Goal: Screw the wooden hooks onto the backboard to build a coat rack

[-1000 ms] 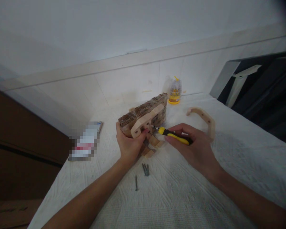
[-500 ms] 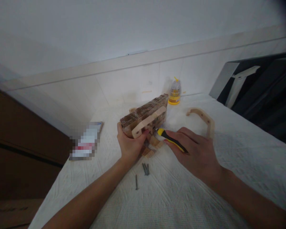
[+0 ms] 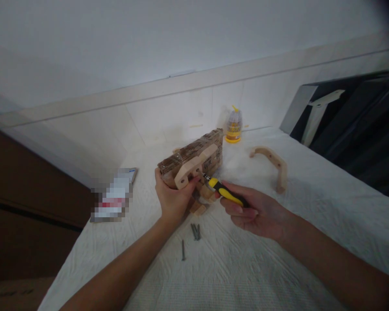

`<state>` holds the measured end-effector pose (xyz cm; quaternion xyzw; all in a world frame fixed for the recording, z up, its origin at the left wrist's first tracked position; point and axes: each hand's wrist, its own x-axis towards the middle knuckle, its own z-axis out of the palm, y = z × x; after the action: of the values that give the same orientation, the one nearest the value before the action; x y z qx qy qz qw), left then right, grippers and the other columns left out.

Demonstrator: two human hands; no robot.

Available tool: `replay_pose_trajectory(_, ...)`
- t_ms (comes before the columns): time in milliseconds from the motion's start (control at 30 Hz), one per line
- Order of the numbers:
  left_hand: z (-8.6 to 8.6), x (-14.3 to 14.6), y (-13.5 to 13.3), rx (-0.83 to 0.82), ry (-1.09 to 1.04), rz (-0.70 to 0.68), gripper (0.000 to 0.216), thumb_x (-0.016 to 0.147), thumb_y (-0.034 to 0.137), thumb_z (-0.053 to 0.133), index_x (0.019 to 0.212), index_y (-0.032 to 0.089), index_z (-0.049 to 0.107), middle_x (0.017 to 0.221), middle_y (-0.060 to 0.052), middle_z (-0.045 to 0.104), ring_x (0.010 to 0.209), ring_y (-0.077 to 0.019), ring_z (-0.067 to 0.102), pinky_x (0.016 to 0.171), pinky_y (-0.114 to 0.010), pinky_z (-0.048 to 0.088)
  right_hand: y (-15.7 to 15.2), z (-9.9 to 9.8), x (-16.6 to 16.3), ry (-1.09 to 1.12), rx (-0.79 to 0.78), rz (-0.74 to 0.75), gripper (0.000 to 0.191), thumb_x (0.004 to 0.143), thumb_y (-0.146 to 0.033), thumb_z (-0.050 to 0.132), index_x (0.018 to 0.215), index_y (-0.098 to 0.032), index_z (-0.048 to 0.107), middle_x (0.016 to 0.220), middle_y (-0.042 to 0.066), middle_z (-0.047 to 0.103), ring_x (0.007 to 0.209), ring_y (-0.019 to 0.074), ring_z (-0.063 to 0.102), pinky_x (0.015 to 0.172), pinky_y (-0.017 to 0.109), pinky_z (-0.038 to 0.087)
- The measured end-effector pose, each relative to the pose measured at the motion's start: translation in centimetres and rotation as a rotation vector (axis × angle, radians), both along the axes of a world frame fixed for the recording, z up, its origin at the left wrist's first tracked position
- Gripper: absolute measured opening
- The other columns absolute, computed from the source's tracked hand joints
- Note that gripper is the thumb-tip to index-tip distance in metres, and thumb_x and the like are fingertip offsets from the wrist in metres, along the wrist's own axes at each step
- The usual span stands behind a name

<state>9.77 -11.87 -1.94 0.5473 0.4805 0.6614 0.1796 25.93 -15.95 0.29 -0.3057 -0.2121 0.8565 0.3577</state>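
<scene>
My left hand [image 3: 170, 201] is closed round the near left end of a brown block wrapped in clear film [image 3: 194, 147]. Its thumb presses a pale curved wooden piece with holes [image 3: 194, 166] against the block's face. A yellow and black screwdriver [image 3: 228, 193] is gripped in my right hand [image 3: 259, 214], fingers wrapped round the handle. The metal tip points up and left at the curved piece, close to my left thumb; whether it sits on a screw there is too small to tell. Below lie several loose screws [image 3: 195, 232], with a single screw [image 3: 183, 250] nearer me.
A second curved wooden piece [image 3: 274, 162] lies to the right on the white cloth [image 3: 233, 272]. By the wall stands a clear and yellow bit container [image 3: 234, 127]. A blurred flat packet [image 3: 116, 194] is at the left, a dark panel [image 3: 350, 125] at the right.
The curved wooden piece and block have tilted, showing more of the piece's holed face. My right hand has turned palm-up round the screwdriver handle and shifted slightly lower. The view has moved slightly.
</scene>
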Motion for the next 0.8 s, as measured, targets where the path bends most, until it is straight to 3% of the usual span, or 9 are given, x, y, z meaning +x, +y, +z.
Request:
replay_pose_trajectory(100, 0.0, 0.0, 0.0, -0.007, 0.004, -0.012, 0.052, 0.052, 0.027, 0.081, 0.093, 0.023, 0.050, 0.092, -0.004, 0.067, 0.083, -0.0225, 0.067, 0.075, -0.041, 0.058, 0.0, -0.1, -0.3, -0.139, 0.052, -0.060, 0.036, 0.094, -0.029, 0.034, 0.072, -0.013, 0.058, 0.041, -0.006, 0.045, 0.028, -0.0003, 0.015, 0.029, 0.010, 0.015)
replay_pose_trajectory(167, 0.1, -0.1, 0.0, -0.015, -0.002, -0.014, 0.053, 0.052, 0.026, 0.081, 0.094, 0.023, 0.050, 0.091, -0.004, 0.067, 0.082, -0.0219, 0.067, 0.074, -0.040, 0.058, -0.1, -0.2, -0.4, -0.320, 0.204, -0.143, 0.029, 0.089, -0.032, 0.044, 0.069, -0.014, 0.056, 0.043, -0.005, 0.049, 0.029, 0.0003, 0.022, 0.030, 0.012, 0.015)
replay_pose_trajectory(267, 0.3, -0.1, 0.1, -0.035, -0.020, -0.015, 0.052, 0.051, 0.025, 0.081, 0.094, 0.021, 0.051, 0.091, -0.005, 0.067, 0.081, -0.0212, 0.067, 0.073, -0.038, 0.058, -0.2, -0.4, -0.6, -0.708, 0.580, -0.334, 0.019, 0.080, -0.032, 0.057, 0.068, -0.016, 0.055, 0.050, -0.004, 0.056, 0.035, 0.0043, 0.038, 0.034, 0.016, 0.027)
replay_pose_trajectory(367, 0.3, -0.2, 0.1, -0.027, -0.010, -0.009, 0.055, 0.050, 0.024, 0.081, 0.096, 0.019, 0.051, 0.092, -0.005, 0.067, 0.083, -0.0208, 0.066, 0.075, -0.037, 0.057, -0.5, -0.8, -0.5, -1.123, 0.976, -0.543, 0.007, 0.074, -0.024, 0.064, 0.076, -0.017, 0.061, 0.068, 0.001, 0.067, 0.057, 0.0124, 0.060, 0.053, 0.024, 0.045)
replay_pose_trajectory(433, 0.2, -0.2, 0.1, -0.016, 0.012, -0.013, 0.056, 0.050, 0.024, 0.081, 0.097, 0.019, 0.051, 0.091, -0.004, 0.066, 0.083, -0.0206, 0.066, 0.075, -0.037, 0.057, -0.6, -1.1, -0.4, -1.323, 1.191, -0.648, 0.007, 0.075, -0.021, 0.064, 0.081, -0.018, 0.063, 0.077, 0.003, 0.070, 0.069, 0.0162, 0.065, 0.062, 0.027, 0.048)
replay_pose_trajectory(500, 0.0, -0.2, 0.0, -0.013, 0.032, -0.015, 0.056, 0.049, 0.024, 0.081, 0.097, 0.018, 0.052, 0.091, -0.004, 0.066, 0.083, -0.0206, 0.066, 0.075, -0.037, 0.056, -0.8, -1.4, -0.2, -1.431, 1.334, -0.692, 0.006, 0.078, -0.022, 0.061, 0.082, -0.018, 0.063, 0.078, 0.004, 0.070, 0.070, 0.0172, 0.066, 0.061, 0.027, 0.049)
replay_pose_trajectory(600, -0.1, -0.1, 0.1, 0.008, 0.035, -0.006, 0.057, 0.049, 0.026, 0.082, 0.097, 0.019, 0.051, 0.091, -0.003, 0.066, 0.084, -0.0201, 0.066, 0.076, -0.037, 0.056, -0.8, -1.7, 0.0, -1.500, 1.418, -0.704, 0.008, 0.082, -0.025, 0.059, 0.083, -0.019, 0.063, 0.076, 0.003, 0.069, 0.066, 0.0174, 0.065, 0.057, 0.028, 0.048)
replay_pose_trajectory(800, 0.2, 0.0, 0.1, -0.006, -0.023, -0.029, 0.056, 0.050, 0.021, 0.080, 0.096, 0.021, 0.049, 0.090, -0.003, 0.066, 0.082, -0.0205, 0.067, 0.074, -0.038, 0.057, -0.5, -1.6, 0.4, -1.562, 1.429, -0.772, 0.007, 0.081, -0.024, 0.062, 0.082, -0.017, 0.063, 0.076, 0.004, 0.069, 0.066, 0.0189, 0.065, 0.057, 0.030, 0.048)
